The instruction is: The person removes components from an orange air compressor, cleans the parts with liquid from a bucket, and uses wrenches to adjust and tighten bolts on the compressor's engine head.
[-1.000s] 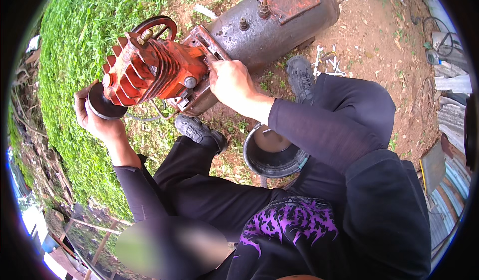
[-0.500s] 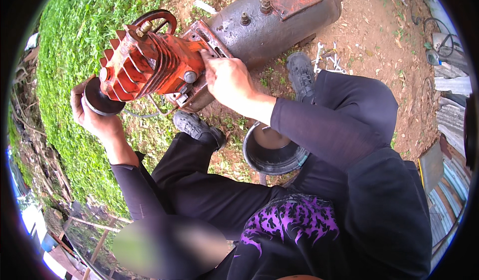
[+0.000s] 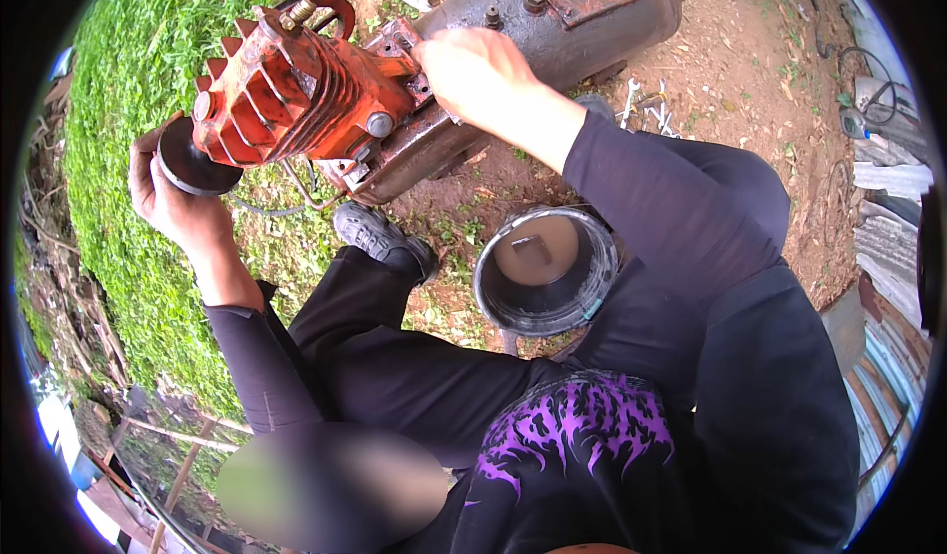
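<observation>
A red finned compressor pump point(image 3: 286, 90) sits tilted at the near left end of a dark rusty cylindrical tank point(image 3: 493, 46). At the pump's left end, my left hand point(image 3: 182, 194) is closed around the rim of a black round air filter point(image 3: 192, 157). My right hand point(image 3: 478, 78) is over the metal mounting plate point(image 3: 395, 46) beside the pump's base. Its fingers are curled and point toward the plate. The hand itself hides the fingertips and whatever they may hold. A bolt head point(image 3: 379, 125) shows on the pump's near side, and a brass fitting point(image 3: 299, 13) on its far side.
Between my legs stands a black bucket point(image 3: 485, 288) with brownish water and a dark block-like piece in it. Several wrenches point(image 3: 646, 110) lie on the soil to the right of the tank. Grass point(image 3: 128, 288) covers the left; corrugated sheets point(image 3: 893, 179) line the right edge.
My right hand has moved up and right along the plate, its extended index finger now curled. The bucket shows more fully. My left hand stays on the air filter.
</observation>
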The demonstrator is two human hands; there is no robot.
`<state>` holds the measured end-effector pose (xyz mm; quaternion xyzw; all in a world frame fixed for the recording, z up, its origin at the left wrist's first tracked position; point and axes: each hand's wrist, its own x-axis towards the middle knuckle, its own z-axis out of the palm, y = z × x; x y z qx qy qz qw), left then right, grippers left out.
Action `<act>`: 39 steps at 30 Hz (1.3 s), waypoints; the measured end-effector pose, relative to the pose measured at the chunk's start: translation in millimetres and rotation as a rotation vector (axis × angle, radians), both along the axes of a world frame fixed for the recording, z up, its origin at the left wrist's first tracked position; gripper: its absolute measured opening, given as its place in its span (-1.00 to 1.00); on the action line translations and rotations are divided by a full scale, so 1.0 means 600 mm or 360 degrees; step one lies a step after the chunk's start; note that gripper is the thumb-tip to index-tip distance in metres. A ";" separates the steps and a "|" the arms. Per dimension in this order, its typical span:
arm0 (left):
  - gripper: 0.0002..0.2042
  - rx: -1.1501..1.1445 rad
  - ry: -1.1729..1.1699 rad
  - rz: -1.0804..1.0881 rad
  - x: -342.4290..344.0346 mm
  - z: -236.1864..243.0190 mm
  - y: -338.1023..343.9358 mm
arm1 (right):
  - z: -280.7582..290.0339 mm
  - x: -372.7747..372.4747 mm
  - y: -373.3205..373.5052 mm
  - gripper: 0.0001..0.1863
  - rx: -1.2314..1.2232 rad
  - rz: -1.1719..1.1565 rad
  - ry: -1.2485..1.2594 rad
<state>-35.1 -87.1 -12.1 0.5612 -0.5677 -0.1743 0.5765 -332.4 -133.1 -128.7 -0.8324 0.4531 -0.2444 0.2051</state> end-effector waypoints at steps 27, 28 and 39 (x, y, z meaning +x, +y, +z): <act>-0.84 0.0006 0.0089 0.0003 0.001 -0.003 -0.001 | -0.010 -0.005 -0.005 -0.81 -0.0091 0.0086 0.0045; -0.85 -0.0001 0.0084 -0.0028 0.003 -0.005 -0.003 | -0.015 -0.007 -0.004 -0.81 -0.0061 0.0069 0.0134; -0.82 0.0013 0.0064 0.0011 0.007 -0.004 0.000 | -0.004 0.008 -0.004 -0.83 -0.0039 -0.0059 0.0104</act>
